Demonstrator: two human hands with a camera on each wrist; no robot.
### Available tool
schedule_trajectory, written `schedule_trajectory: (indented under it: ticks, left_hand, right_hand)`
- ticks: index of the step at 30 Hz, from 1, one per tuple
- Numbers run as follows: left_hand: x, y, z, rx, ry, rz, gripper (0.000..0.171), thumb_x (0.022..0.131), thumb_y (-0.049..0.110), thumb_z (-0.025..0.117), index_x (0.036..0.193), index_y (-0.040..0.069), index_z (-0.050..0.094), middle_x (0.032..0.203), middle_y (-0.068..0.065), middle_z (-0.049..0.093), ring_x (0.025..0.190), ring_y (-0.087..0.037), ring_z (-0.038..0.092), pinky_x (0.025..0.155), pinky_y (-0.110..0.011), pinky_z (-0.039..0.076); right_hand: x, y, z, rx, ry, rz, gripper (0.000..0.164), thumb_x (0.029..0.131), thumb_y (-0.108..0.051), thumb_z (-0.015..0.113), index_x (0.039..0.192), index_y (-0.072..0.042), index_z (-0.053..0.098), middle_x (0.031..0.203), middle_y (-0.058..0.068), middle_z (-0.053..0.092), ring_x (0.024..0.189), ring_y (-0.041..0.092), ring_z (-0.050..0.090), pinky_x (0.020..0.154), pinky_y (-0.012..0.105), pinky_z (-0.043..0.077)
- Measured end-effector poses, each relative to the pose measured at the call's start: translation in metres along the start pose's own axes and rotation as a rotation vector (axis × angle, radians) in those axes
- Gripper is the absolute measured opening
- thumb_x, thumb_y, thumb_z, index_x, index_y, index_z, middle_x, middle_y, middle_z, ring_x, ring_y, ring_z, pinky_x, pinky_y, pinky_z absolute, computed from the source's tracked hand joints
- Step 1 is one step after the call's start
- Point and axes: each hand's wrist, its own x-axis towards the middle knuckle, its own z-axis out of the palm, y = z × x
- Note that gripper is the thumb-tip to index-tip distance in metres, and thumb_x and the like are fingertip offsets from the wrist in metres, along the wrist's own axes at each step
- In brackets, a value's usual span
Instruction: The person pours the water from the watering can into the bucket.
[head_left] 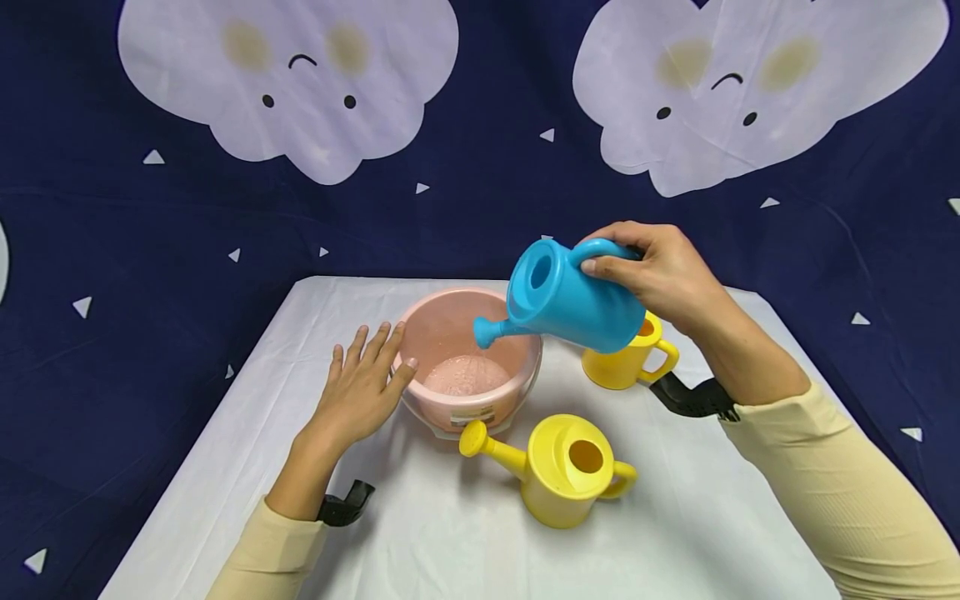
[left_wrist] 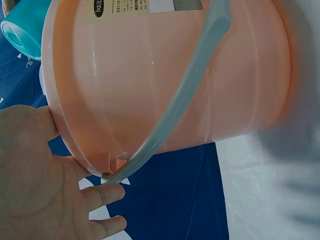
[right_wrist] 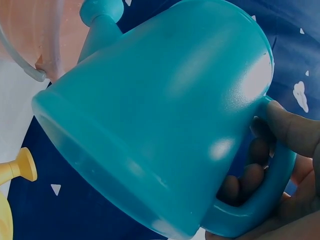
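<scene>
My right hand (head_left: 663,267) grips the handle of a blue watering can (head_left: 577,296), its fingers wrapped through the loop in the right wrist view. The can is tilted, its spout over the opening of a pink bucket (head_left: 517,387). Rippled, clear liquid shows at the bucket's bottom. My left hand (head_left: 363,387) lies against the bucket's left rim with fingers spread and straight. In the left wrist view the bucket's grey handle (left_wrist: 172,110) hangs down its side, near the fingertips.
A yellow watering can (head_left: 566,492) stands in front of the bucket, spout pointing left. Another yellow watering can (head_left: 615,367) stands behind it at the right, partly hidden by the blue one. All stand on a white-covered table (head_left: 420,533) before a dark blue cloud-printed cloth (head_left: 495,167).
</scene>
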Motion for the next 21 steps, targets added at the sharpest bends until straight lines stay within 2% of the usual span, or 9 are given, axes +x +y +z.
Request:
schedule_trajectory:
  ticks: [12, 21]
  left_hand:
    - [-0.0002, 0.0010, -0.0006, -0.002, 0.005, 0.000, 0.064, 0.099, 0.056, 0.022, 0.153, 0.023, 0.014, 0.160, -0.009, 0.014, 0.148, -0.035, -0.002, 0.115, -0.062, -0.004]
    - [-0.0002, 0.0008, -0.0003, -0.003, 0.007, 0.002, 0.064, 0.099, 0.056, 0.022, 0.153, 0.023, 0.014, 0.160, -0.010, 0.015, 0.148, -0.035, -0.001, 0.115, -0.063, -0.004]
  right_hand:
    - [0.0015, -0.0018, -0.0002, -0.019, -0.012, 0.012, 0.030, 0.087, -0.033, 0.068, 0.111, -0.015, 0.068, 0.113, 0.003, 0.063, 0.107, 0.023, 0.056, 0.099, 0.049, 0.044]
    - [0.0030, -0.0030, 0.0008, -0.032, -0.017, 0.016, 0.029, 0.087, -0.033, 0.068, 0.110, -0.016, 0.069, 0.113, 0.002, 0.064, 0.106, 0.021, 0.056, 0.097, 0.045, 0.045]
